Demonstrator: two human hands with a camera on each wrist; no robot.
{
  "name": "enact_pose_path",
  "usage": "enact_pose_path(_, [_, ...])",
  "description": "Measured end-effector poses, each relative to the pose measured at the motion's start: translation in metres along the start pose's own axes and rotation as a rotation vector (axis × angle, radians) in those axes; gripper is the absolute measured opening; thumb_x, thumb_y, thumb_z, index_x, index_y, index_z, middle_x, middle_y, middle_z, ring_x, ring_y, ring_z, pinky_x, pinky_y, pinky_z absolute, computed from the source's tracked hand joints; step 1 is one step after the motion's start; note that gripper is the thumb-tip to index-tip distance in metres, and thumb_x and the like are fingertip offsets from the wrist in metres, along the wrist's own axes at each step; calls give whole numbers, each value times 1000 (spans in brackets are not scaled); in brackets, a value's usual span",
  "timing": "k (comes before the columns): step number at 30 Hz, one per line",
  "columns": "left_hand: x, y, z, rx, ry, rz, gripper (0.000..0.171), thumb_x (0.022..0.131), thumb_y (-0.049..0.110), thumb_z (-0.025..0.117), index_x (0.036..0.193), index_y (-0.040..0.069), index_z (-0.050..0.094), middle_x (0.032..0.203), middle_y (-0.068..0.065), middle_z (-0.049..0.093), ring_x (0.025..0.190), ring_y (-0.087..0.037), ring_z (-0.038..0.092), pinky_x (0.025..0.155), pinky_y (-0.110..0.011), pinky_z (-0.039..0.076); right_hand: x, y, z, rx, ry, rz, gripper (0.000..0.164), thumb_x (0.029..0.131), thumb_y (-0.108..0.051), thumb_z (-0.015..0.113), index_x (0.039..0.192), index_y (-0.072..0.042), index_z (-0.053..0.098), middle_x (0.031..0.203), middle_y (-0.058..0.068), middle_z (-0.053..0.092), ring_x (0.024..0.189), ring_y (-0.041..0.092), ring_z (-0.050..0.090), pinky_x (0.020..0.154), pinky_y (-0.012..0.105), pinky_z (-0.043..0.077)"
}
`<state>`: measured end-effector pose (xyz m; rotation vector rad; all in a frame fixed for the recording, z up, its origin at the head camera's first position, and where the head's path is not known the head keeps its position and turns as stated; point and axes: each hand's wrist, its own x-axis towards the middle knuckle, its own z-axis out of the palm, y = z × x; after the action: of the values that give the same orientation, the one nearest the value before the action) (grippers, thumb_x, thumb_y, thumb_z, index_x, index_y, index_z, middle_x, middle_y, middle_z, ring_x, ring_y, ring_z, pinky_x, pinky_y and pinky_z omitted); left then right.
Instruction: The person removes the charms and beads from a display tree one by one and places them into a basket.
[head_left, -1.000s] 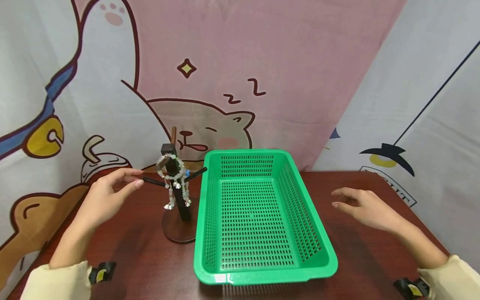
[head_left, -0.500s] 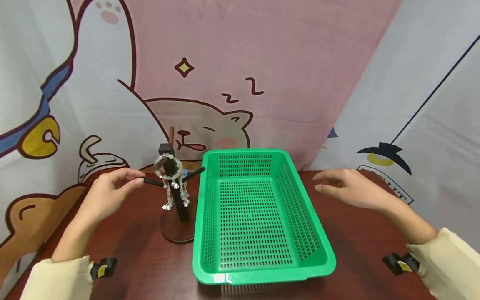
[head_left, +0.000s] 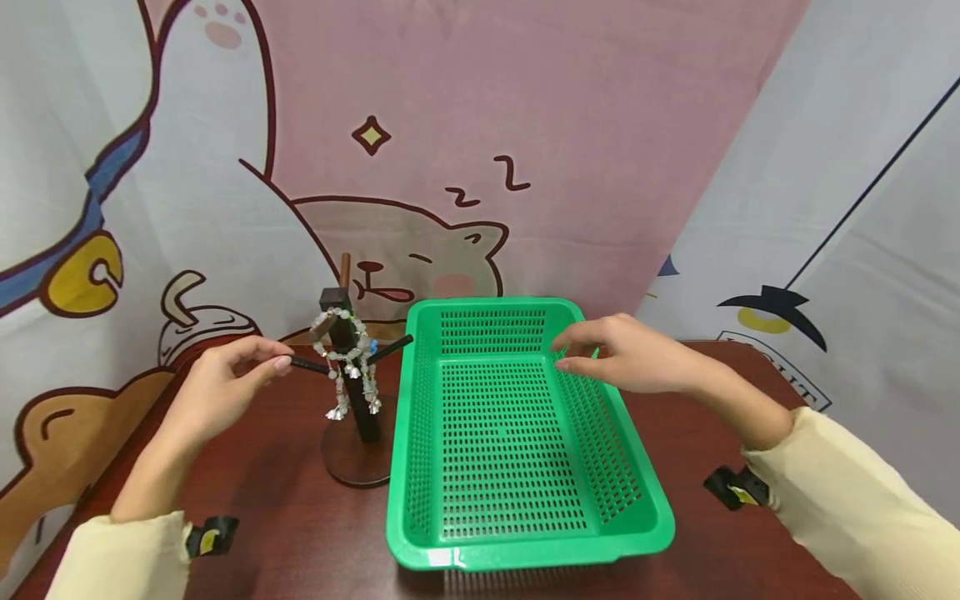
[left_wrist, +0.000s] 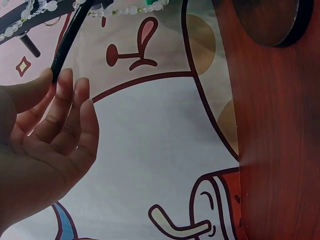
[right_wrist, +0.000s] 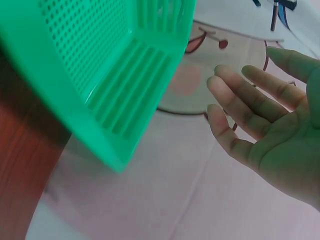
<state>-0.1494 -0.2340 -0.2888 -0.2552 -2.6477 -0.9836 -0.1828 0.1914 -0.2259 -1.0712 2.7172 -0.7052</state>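
Observation:
A dark wooden stand with a round base and several pegs stands left of the green basket. Beaded bracelets with pale beads and small flower-like charms hang on it. My left hand pinches the tip of the stand's left peg between thumb and fingers. Over the right side of the green plastic basket hovers my right hand. Its fingers are relaxed and slightly bent, with nothing in them; the right wrist view shows the palm and spread fingers beside the basket wall.
A reddish-brown wooden table carries the stand and the basket. Close behind it hangs a cartoon-printed cloth. The basket stands close to the stand's right peg.
My right hand has moved left, from beside the basket to over its right rim. The left hand has stayed by the peg and now pinches its tip.

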Motion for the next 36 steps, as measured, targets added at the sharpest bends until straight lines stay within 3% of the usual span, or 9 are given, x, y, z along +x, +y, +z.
enact_pose_path(6, [0, -1, 0, -14, -8, -22, 21, 91, 26, 58, 98, 8, 66, 82, -6, 65, 71, -7, 56, 58, -25, 43, 20, -11, 16, 32, -49, -93, 20, 89, -17, 59, 106, -7, 65, 93, -3, 65, 69, 6, 58, 62, 26, 48])
enact_pose_path(15, [0, -1, 1, -23, -13, -38, 21, 91, 25, 58, 99, 7, 66, 84, -7, 65, 72, -10, 57, 60, -25, 45, 45, -29, 30, 37, -72, -180, 19, 89, -16, 59, 105, -8, 65, 86, -7, 65, 78, 4, 59, 68, 24, 48])
enact_pose_path(31, [0, -1, 1, -28, -19, -32, 20, 92, 22, 57, 98, 6, 65, 83, -7, 65, 71, -10, 57, 59, -25, 45, 83, -67, 50, 106, -73, -277, 21, 89, -14, 59, 108, -5, 63, 85, -3, 65, 78, 3, 57, 72, 20, 46])
enact_pose_path(36, [0, 0, 1, -33, -22, -28, 20, 92, 22, 57, 98, 6, 65, 83, -8, 65, 71, -10, 57, 59, -25, 44, 94, -76, 54, 110, -66, -264, 23, 90, -14, 57, 111, -5, 61, 87, -2, 65, 80, 4, 57, 73, 20, 45])
